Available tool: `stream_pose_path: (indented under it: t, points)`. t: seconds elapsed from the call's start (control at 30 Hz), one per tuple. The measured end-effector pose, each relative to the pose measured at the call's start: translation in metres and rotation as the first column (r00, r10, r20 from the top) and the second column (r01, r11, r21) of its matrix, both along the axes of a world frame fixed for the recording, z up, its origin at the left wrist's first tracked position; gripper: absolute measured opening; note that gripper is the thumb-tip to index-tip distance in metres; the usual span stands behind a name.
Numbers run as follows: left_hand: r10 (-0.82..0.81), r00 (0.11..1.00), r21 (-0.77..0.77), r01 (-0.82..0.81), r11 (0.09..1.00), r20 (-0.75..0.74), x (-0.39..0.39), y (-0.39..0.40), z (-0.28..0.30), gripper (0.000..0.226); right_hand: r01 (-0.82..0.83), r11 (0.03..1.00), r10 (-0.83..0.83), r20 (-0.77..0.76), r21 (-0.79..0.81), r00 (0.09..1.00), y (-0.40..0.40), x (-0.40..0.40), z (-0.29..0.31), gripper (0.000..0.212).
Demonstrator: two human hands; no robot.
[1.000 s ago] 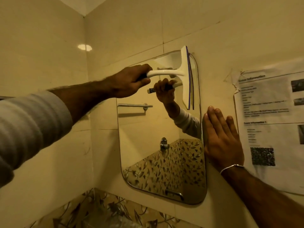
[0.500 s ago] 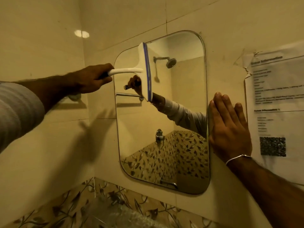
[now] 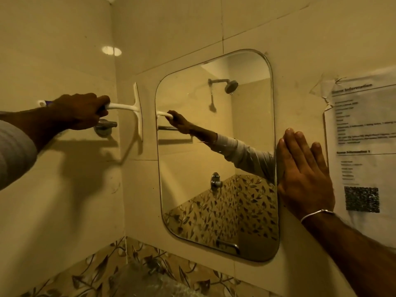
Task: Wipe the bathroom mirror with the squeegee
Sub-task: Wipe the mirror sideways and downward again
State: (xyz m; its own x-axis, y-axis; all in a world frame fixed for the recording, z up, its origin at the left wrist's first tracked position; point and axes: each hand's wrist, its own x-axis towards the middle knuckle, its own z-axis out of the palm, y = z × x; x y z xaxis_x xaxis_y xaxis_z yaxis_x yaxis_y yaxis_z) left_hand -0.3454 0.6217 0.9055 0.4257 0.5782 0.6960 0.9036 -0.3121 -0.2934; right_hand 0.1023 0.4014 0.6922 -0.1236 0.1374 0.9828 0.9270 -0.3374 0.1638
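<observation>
left hand (image 3: 82,111): fingers curled round the squeegee handle, arm stretched out toward the wall, grey sleeve at the frame's left edge.
squeegee (image 3: 137,111): white, t-shaped, blade upright. it sits off the glass, on the tile just beside the mirror's left edge. whether the blade touches the tile: can't tell. its shadow falls on the wall below it.
right hand (image 3: 304,174): flat, fingers straight and close together, palm pressed on the wall, its thumb side at the mirror's right edge. thin bracelet (image 3: 317,213) at the wrist.
mirror (image 3: 246,116): rounded rectangle fixed to the cream tiled wall. reflection shows the left arm and handle, a shower head, a tap and leaf-pattern tiles.
paper sheet (image 3: 364,146): stuck on the wall right of the right hand, printed text too blurred to read, a qr-type block low on it, top left corner torn and curled.
chrome fitting (image 3: 105,127): on the side wall, just below the left hand.
lower wall: leaf-pattern tile band (image 3: 102,269) along the bottom.
</observation>
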Motion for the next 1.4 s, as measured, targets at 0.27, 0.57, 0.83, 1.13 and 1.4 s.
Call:
stream_pose_path:
  t: [0.27,0.57,0.83,1.13,1.4]
  points:
    - [-0.585,0.81,0.139,0.577,0.805,0.026,0.075,-0.085,0.001,0.021,0.018,1.0,-0.018,0.01,-0.013,1.0,-0.001,0.0,0.0,0.073]
    - [-0.726,0.66,0.065,0.747,0.661,-0.192,0.163,-0.117,-0.061,0.038,0.006,1.0,-0.006,-0.005,-0.027,1.0,-0.003,-0.001,-0.001,0.068]
    - [-0.702,0.705,0.039,0.708,0.705,-0.104,0.147,-0.072,-0.086,0.031,0.011,1.0,-0.011,-0.002,-0.014,1.0,-0.001,-0.001,-0.002,0.067]
    - [-0.473,0.88,0.003,0.474,0.881,-0.031,0.045,0.003,-0.086,0.013,0.004,1.0,-0.004,0.007,0.007,1.0,0.001,-0.002,-0.001,0.07]
    - [-0.125,0.977,0.011,0.129,0.992,-0.173,-0.012,0.021,-0.075,0.024,-0.007,1.0,0.006,0.001,0.026,1.0,0.0,-0.002,0.0,0.069]
